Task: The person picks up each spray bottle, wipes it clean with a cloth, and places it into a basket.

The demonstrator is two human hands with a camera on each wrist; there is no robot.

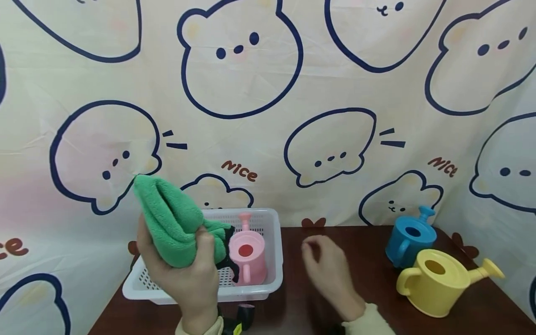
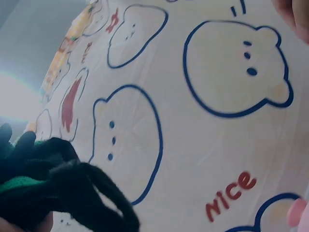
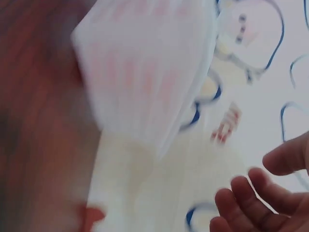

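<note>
My left hand [image 1: 190, 279] grips a bundled green plush piece [image 1: 169, 223] with black trim, lifted over the left part of a white plastic basket [image 1: 274, 260]. In the left wrist view, a black loop [image 2: 91, 188] hangs from the dark bundle. Inside the basket, a pink watering can [image 1: 255, 267] stands upright at the right, next to the dangling black end. My right hand [image 1: 328, 267] hovers over the brown table to the right of the basket. Its fingers hang loosely curled around nothing, as the right wrist view also shows.
A blue watering can [image 1: 399, 237] and a yellow watering can [image 1: 439, 293] stand close together on the right of the dark brown table [image 1: 360, 246]. Behind rises a pale curtain [image 1: 268, 139] printed with cartoon animals, touching the table's back edge.
</note>
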